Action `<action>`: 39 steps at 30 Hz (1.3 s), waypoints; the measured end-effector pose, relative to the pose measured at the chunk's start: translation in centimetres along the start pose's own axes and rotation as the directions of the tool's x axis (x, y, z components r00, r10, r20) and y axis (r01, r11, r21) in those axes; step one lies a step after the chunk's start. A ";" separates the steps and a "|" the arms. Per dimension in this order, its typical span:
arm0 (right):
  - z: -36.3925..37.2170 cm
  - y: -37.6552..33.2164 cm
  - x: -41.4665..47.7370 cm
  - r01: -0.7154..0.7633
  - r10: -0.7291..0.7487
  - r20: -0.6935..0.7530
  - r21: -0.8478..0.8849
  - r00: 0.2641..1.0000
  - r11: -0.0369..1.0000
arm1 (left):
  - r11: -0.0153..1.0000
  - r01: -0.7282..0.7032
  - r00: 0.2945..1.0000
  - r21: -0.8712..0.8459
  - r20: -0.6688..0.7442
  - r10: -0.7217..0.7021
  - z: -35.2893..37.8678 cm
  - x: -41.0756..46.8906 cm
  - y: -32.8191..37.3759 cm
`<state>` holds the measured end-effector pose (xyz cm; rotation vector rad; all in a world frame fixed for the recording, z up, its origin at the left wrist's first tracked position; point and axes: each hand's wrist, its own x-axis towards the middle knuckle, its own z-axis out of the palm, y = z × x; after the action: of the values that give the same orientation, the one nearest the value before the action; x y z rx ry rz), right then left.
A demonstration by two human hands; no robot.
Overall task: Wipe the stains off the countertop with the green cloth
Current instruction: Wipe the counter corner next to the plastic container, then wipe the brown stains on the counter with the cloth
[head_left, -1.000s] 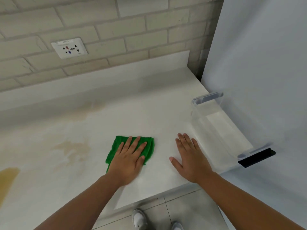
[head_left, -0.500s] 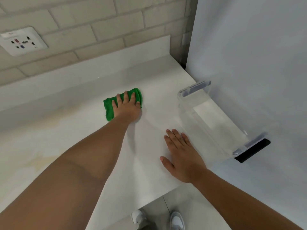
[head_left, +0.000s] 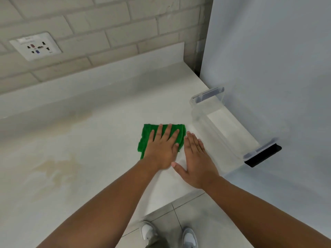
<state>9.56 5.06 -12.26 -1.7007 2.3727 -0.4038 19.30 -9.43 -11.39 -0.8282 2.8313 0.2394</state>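
Observation:
The green cloth [head_left: 146, 139] lies flat on the white countertop [head_left: 111, 122], near its right end. My left hand [head_left: 161, 149] presses down on the cloth with fingers spread, covering most of it. Flat on the bare counter just to the right rests my right hand [head_left: 195, 158], its thumb touching my left hand, holding nothing. A pale yellow-brown stain [head_left: 53, 169] marks the counter to the left of the cloth. A fainter stain [head_left: 75, 119] shows near the backsplash.
A clear plastic door shelf [head_left: 223, 129] juts out from the white fridge door [head_left: 268, 68] at the counter's right end, close to my right hand. A wall socket [head_left: 35, 46] sits in the brick wall behind. The counter's front edge and floor tiles with my shoes [head_left: 148, 233] are below.
My left hand slid the cloth from the far side of the counter back toward me and to the right, stopping beside my right hand. The right hand stayed flat in place.

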 end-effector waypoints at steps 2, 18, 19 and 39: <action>-0.2 0.1 -0.2 0.067 -0.067 -0.006 0.052 0.998 0.996 | 1.000 0.007 1.000 0.001 0.012 -0.007 0.6 -2.5 0.4; 0.3 0.7 -1.3 0.173 -0.182 0.031 0.191 0.983 0.966 | 0.973 0.200 0.977 -0.115 -0.045 -0.206 3.7 -16.0 0.0; 0.4 0.3 -1.3 0.195 -0.207 0.053 0.170 0.977 0.966 | 0.964 0.230 0.970 -0.131 -0.051 -0.239 3.7 -16.0 0.2; 3.3 -16.8 -1.0 0.244 -0.139 0.402 -0.225 0.905 0.943 | 0.786 0.528 0.699 -0.322 -0.361 -0.617 6.7 -34.8 -13.7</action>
<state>25.96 0.56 -9.79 -1.9289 2.0526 0.2268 56.43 -1.46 -11.69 -2.0022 2.7585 0.2552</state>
